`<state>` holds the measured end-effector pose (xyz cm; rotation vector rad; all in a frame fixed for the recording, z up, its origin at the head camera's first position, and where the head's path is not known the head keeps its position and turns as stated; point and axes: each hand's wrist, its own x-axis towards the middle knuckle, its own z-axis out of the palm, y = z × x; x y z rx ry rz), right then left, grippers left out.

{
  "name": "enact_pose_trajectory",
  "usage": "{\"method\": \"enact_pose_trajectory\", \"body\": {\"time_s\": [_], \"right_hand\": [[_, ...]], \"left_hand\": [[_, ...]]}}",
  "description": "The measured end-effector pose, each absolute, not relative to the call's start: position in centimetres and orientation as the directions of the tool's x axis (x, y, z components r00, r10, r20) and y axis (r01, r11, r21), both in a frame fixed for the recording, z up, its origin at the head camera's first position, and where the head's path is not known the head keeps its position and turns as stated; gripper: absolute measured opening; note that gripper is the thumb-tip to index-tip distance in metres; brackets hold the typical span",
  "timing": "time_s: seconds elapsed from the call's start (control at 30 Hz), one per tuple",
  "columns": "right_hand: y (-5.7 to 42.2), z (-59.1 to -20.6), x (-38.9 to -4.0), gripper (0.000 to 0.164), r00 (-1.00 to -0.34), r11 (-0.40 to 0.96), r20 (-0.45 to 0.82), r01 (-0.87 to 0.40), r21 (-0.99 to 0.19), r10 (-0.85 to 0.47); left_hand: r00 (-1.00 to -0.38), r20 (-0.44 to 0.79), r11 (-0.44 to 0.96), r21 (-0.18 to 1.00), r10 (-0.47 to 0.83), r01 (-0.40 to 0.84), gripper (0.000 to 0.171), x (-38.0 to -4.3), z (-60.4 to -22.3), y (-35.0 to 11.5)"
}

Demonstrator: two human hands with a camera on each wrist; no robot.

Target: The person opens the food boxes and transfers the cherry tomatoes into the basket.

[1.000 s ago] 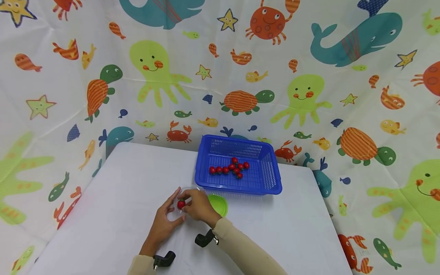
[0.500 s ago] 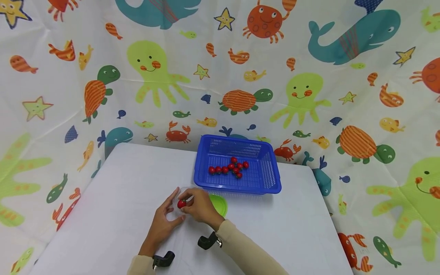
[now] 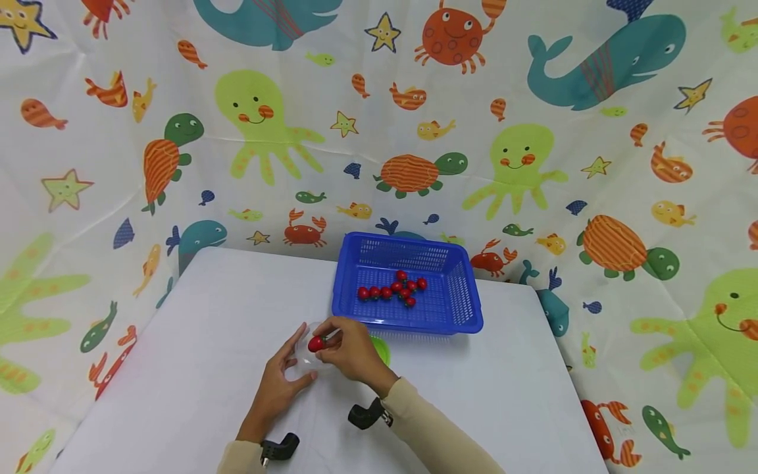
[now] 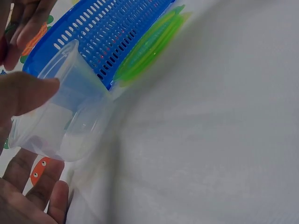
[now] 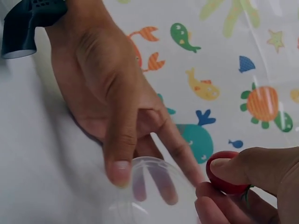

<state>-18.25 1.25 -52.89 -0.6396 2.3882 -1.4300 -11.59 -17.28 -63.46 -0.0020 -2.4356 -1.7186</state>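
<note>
A small red cherry tomato (image 3: 316,343) with a green stem is pinched between thumb and fingers of my right hand (image 3: 353,354). In the right wrist view the tomato (image 5: 215,178) is beside the rim of a clear plastic cup (image 5: 152,212). My left hand (image 3: 278,385) holds that cup (image 4: 88,109), thumb on one side and fingers on the other. The left wrist view shows the cup tilted in the frame, with no tomato seen inside. Part of my right hand (image 4: 30,32) appears at that view's upper left.
A blue perforated basket (image 3: 408,324) stands at the table's back with several cherry tomatoes (image 3: 386,293) inside. Bright green round lids or shallow dishes (image 4: 154,44) lie between basket and right hand, partly hidden in the head view. A sea-animal printed sheet (image 3: 367,145) hangs behind the white table (image 3: 509,382).
My right hand has moved slightly up and to the right, carrying the tomato away from the cup's middle. The left hand has stayed at the cup. The head view has shifted a little.
</note>
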Motion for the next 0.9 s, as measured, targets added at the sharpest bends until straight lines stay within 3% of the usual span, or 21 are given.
{"method": "enact_pose_trajectory", "body": {"time_s": [0.47, 0.9], "right_hand": [[2.7, -50.5, -19.1, 0.032, -0.873, 0.361, 0.063, -0.265, -0.894, -0.484], [4.1, -50.2, -22.0, 0.032, -0.915, 0.367, 0.108, -0.261, -0.893, -0.389]], "left_hand": [[-0.985, 0.146, 0.342, 0.934, -0.090, 0.107, 0.094, -11.5, -63.2, -17.3], [-0.989, 0.130, 0.351, 0.932, -0.077, 0.095, 0.093, -11.5, -63.3, -17.6]]}}
